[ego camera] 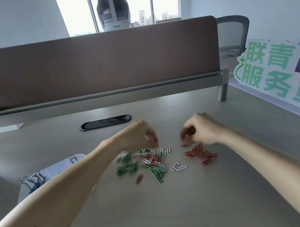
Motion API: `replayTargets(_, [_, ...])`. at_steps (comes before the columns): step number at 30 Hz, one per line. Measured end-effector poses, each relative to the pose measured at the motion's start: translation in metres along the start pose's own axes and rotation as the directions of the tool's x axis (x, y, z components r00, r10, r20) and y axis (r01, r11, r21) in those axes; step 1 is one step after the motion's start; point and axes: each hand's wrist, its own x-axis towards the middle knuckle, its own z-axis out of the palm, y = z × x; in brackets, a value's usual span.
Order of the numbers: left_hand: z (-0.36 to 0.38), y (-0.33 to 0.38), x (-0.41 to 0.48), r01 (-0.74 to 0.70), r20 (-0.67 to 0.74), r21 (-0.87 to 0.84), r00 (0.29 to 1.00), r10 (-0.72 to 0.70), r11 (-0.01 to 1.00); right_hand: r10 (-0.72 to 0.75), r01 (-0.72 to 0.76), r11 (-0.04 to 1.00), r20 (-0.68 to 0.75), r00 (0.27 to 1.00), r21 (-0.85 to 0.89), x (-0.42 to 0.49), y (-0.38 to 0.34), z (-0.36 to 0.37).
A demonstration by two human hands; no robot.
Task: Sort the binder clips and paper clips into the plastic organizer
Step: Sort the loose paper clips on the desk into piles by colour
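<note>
- Mixed paper clips (149, 162) lie mid-desk, just below the left hand (138, 134); a red heap (200, 153) sits under the right hand (200, 129).
- Both hands' fingers curl downward; whether either pinches a clip, I cannot tell.
- The plastic organizer (55, 167), holding binder clips (34, 178), lies leftward, beside the left arm.

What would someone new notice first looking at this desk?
The scatter of green, white and red paper clips in the middle of the desk, with a separate red heap to its right. The left hand curls over the mixed scatter, the right hand over the red heap. A big green sign stands at the right edge.
</note>
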Motion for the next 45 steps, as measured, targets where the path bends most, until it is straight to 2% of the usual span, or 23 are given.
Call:
replayTargets(3, [-0.004,-0.016,-0.020,0.033,0.115,0.067,0.993,-0.041,0.997,-0.173,0.169,0.985,0.152,0.973,0.039,0.013,-0.025,0.021])
replayTargets(6, [0.002,-0.023,-0.034,0.037,0.094,0.064,0.995,-0.043,0.997,-0.235,0.239,0.971,0.225,0.946,0.008,0.025,-0.041,0.040])
replayTargets(10, [0.015,-0.024,-0.040,-0.006,0.009,0.059,1.000,0.005,0.998,-0.214,0.223,0.975,0.262,0.941,-0.004,0.031,-0.040,0.046])
replayTargets(16, [0.017,-0.038,-0.054,-0.067,-0.036,0.117,0.997,0.071,0.991,-0.139,0.149,0.988,0.215,0.967,-0.031,0.034,-0.024,0.041])
replayTargets(18, [0.015,-0.043,-0.058,-0.059,-0.032,0.139,0.997,0.064,0.989,-0.158,0.163,0.987,0.209,0.965,-0.007,0.034,-0.024,0.043])
replayTargets(22, [0.009,-0.044,-0.053,-0.003,-0.109,0.100,0.994,0.014,0.995,-0.210,0.220,0.975,0.306,0.928,0.001,0.033,-0.029,0.047])
replayTargets(24, [0.009,-0.040,-0.048,0.009,-0.084,0.102,0.996,0.000,0.995,-0.216,0.234,0.972,0.320,0.922,-0.016,0.034,-0.031,0.048])
replayTargets(28, [0.013,-0.032,-0.038,-0.006,0.052,0.161,0.999,-0.003,0.987,-0.192,0.228,0.971,0.330,0.924,-0.073,0.036,-0.034,0.049])
replayTargets(33, [0.015,-0.033,-0.031,0.028,0.123,0.223,0.991,-0.057,0.974,-0.153,0.152,0.988,0.247,0.957,0.020,0.038,-0.039,0.046])
replayTargets(35, [0.015,-0.033,-0.030,0.019,0.098,0.206,0.994,-0.040,0.978,-0.130,0.134,0.991,0.227,0.965,-0.005,0.038,-0.036,0.043])
replayTargets(38, [0.012,-0.026,-0.027,-0.002,-0.035,0.096,0.999,0.005,0.995,-0.117,0.127,0.991,0.199,0.973,-0.037,0.038,-0.027,0.032])
replayTargets(41, [0.009,-0.019,-0.021,-0.040,-0.124,0.032,0.991,0.044,0.999,-0.166,0.186,0.981,0.270,0.948,-0.050,0.036,-0.027,0.030])
replayTargets(45, [0.010,-0.017,-0.017,-0.044,-0.152,-0.034,0.988,0.039,0.998,-0.218,0.258,0.962,0.321,0.922,-0.087,0.040,-0.035,0.040])
